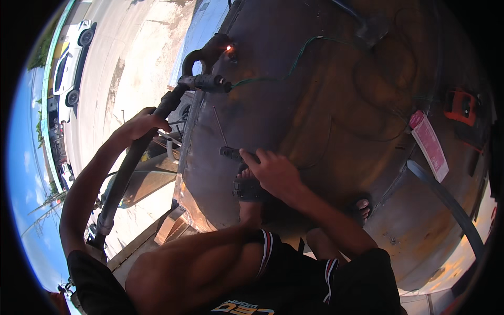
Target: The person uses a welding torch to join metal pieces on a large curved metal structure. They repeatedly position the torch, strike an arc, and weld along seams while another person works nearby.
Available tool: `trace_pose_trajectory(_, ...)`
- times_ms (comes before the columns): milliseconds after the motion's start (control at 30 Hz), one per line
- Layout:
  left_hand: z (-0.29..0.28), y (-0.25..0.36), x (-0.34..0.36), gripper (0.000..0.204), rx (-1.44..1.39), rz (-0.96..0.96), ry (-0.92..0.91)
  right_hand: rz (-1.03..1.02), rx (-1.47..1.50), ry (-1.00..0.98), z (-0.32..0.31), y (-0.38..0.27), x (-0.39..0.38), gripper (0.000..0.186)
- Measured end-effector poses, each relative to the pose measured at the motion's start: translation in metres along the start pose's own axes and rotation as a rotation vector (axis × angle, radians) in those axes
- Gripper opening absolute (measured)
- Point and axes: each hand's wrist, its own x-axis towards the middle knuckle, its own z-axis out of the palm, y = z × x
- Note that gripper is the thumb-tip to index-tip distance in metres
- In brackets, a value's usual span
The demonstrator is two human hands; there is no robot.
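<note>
My left hand is wrapped around a long dark metal pole, which slants up from the lower left. At its upper end the pole meets a short dark cylinder. Just beyond that, a curved metal lug stands at the steel plate's edge, with a small spot glowing orange on it. In my right hand is a black welding electrode holder, its grip partly hidden by my fingers. A thin welding rod sticks up from its jaw, with its tip apart from the lug.
Beneath my sandalled feet lies a broad rusty steel plate. Dark cable and green string cross it. To the right are a pink-and-white packet, an orange-and-black tool and a grey metal strip. A white vehicle stands far left.
</note>
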Motion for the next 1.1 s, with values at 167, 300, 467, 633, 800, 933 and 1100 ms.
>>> trace_pose_trajectory(167, -0.001, -0.006, 0.002, 0.054, 0.069, -0.001, 0.065, 0.012, -0.073, -0.027, -0.02, 0.019, -0.026, 0.057)
trace_pose_trajectory(300, -0.004, -0.001, 0.001, 0.056, 0.037, 0.007, 0.041, 0.038, -0.102, -0.011, -0.03, 0.029, -0.028, 0.06)
trace_pose_trajectory(467, -0.004, 0.005, -0.003, 0.06, 0.047, -0.072, 0.091, 0.07, -0.082, -0.021, -0.033, 0.027, -0.029, 0.063)
trace_pose_trajectory(633, -0.003, 0.003, -0.001, 0.077, 0.072, -0.083, 0.118, 0.026, -0.121, -0.014, -0.034, 0.025, -0.024, 0.056)
trace_pose_trajectory(800, -0.004, 0.002, 0.0, 0.075, 0.06, -0.05, 0.041, 0.01, -0.086, -0.099, -0.047, 0.027, -0.026, 0.066)
trace_pose_trajectory(933, -0.002, 0.005, -0.006, 0.075, 0.115, -0.097, 0.104, -0.082, -0.086, -0.098, -0.065, 0.031, -0.033, 0.062)
trace_pose_trajectory(1100, -0.003, 0.012, -0.012, 0.08, 0.137, -0.072, 0.13, -0.046, -0.084, -0.14, -0.075, 0.032, -0.035, 0.059)
